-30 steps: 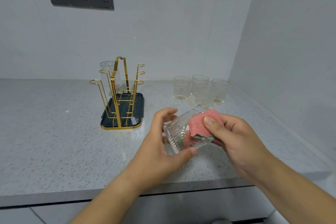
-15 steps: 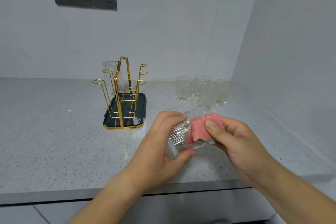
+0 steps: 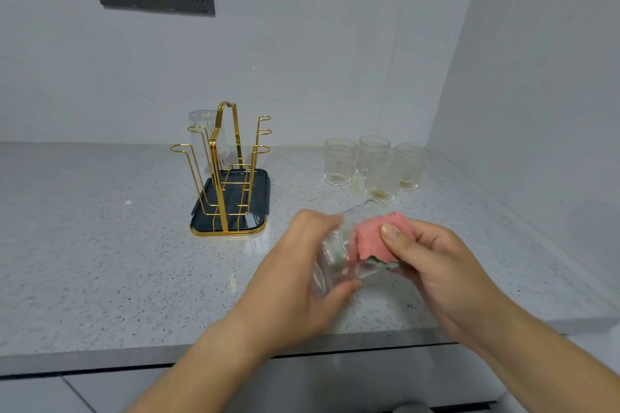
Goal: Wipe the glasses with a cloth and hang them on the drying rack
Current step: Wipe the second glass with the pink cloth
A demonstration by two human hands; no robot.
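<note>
The ribbed glass (image 3: 335, 255) is clasped round its body by the left hand (image 3: 302, 278), thumb beneath and fingers over the top. A pink cloth (image 3: 375, 238) is pinched against its wall by the right hand (image 3: 436, 265). The glass is held on its side just above the front of the counter (image 3: 100, 245). Its long axis runs from lower left to upper right, toward the four standing glasses (image 3: 340, 161). Which end is the mouth is lost in blur. It is judged light, rigid, breakable and slick, so it is best taken round the ribbed wall. A hung glass (image 3: 204, 131) is seen on the drying rack (image 3: 228, 178).
</note>
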